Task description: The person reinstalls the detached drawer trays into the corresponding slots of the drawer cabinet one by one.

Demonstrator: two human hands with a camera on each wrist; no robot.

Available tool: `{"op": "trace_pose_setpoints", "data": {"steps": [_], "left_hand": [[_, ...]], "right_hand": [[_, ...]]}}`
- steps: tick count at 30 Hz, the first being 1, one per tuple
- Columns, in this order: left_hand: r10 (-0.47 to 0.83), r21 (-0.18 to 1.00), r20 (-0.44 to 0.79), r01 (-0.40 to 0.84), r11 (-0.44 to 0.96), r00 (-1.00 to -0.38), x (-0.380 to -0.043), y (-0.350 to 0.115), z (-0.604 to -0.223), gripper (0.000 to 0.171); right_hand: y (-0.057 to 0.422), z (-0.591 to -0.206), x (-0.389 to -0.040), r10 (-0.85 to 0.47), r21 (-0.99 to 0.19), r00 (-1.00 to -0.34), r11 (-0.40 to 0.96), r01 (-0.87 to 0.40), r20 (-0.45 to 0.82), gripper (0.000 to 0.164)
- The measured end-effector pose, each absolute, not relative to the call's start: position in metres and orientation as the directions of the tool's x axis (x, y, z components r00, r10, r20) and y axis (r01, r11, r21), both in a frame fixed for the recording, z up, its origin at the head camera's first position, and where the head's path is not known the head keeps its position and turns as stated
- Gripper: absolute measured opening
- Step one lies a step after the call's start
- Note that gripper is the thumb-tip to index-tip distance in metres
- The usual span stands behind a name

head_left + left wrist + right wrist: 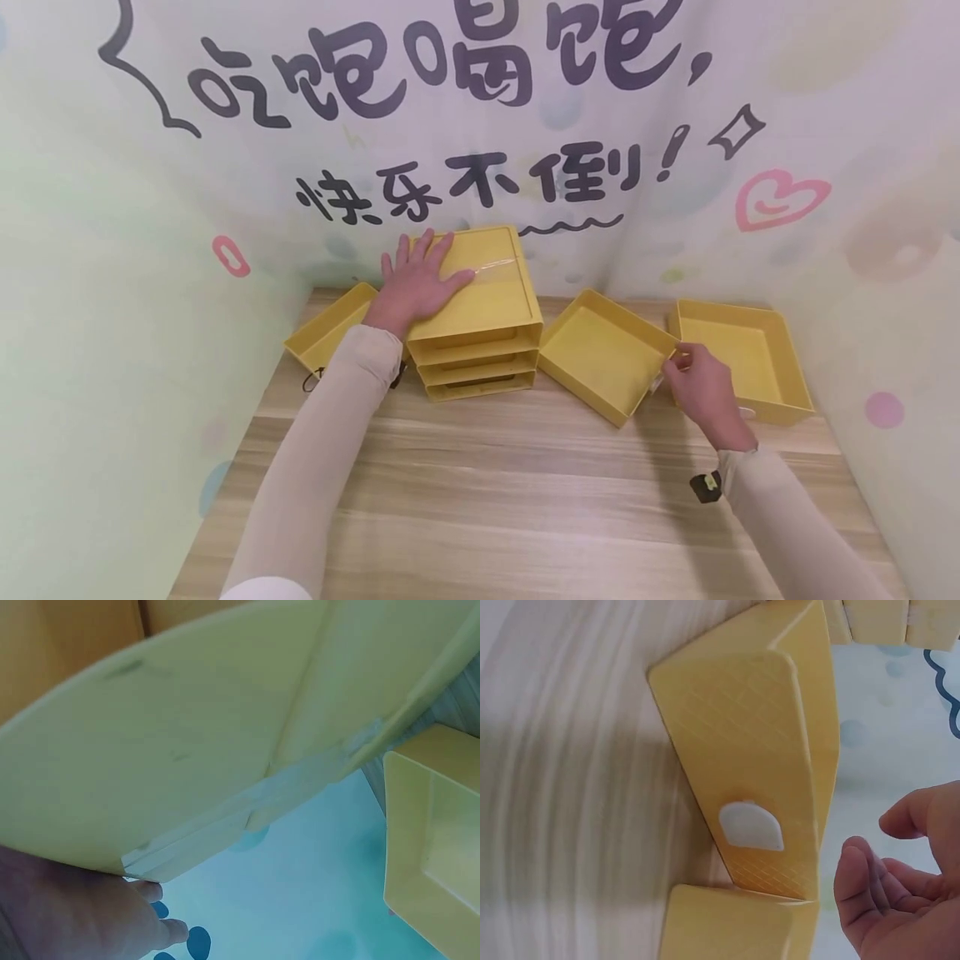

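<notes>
Drawers (750, 362), three, flank one near-facing cabinet (495, 300); left hand (416, 287) spreads atop, right hand (702, 387) gapes by near-right-facing middle drawer (603, 354).

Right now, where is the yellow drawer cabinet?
The yellow drawer cabinet stands centrally in the head view, under the left hand, between two loose drawers.

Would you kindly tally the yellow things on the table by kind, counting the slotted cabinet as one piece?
Yellow cabinet: 1
Yellow drawers outside it: 3
Total: 4
</notes>
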State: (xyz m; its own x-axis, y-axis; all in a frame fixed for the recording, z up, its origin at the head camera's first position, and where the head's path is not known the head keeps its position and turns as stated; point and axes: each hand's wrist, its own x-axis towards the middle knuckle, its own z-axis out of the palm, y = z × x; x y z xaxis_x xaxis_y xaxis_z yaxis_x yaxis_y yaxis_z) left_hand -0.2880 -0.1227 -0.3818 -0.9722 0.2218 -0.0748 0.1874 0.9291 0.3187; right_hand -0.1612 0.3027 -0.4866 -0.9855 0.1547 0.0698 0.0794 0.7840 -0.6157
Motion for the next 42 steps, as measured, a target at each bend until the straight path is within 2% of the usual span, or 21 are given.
{"op": "trace_pose_setpoints", "data": {"steps": [8, 15, 19, 27, 35, 42], "left_hand": [[0.22, 0.313, -0.053, 0.193, 0.93, -0.974, -0.289, -0.124, -0.383, 0.084], [0.206, 0.33, -0.041, 0.182, 0.926, -0.978, -0.288, -0.125, -0.382, 0.084], [0.206, 0.325, -0.04, 0.182, 0.928, -0.978, -0.289, -0.126, -0.383, 0.084], [0.207, 0.314, -0.033, 0.186, 0.931, -0.978, -0.29, -0.125, -0.387, 0.085], [0.206, 0.324, -0.041, 0.182, 0.928, -0.978, -0.287, -0.123, -0.384, 0.085], [0.205, 0.325, -0.045, 0.18, 0.928, -0.978, -0.287, -0.124, -0.384, 0.086]], "right_hand": [[0.297, -0.493, -0.15, 0.176, -0.578, -0.982, 0.81, 0.104, 0.07, 0.042], [0.295, -0.504, -0.145, 0.14, -0.526, -0.987, 0.835, 0.159, -0.076, 0.041], [0.294, -0.51, -0.144, 0.111, -0.536, -0.988, 0.83, 0.154, -0.112, 0.037], [0.29, -0.522, -0.149, 0.055, -0.513, -0.995, 0.853, 0.091, -0.084, 0.05], [0.294, -0.533, -0.155, 0.035, -0.561, -0.991, 0.822, 0.103, -0.131, 0.06], [0.294, -0.539, -0.158, 0.035, -0.578, -0.993, 0.811, 0.092, -0.109, 0.055]]}}
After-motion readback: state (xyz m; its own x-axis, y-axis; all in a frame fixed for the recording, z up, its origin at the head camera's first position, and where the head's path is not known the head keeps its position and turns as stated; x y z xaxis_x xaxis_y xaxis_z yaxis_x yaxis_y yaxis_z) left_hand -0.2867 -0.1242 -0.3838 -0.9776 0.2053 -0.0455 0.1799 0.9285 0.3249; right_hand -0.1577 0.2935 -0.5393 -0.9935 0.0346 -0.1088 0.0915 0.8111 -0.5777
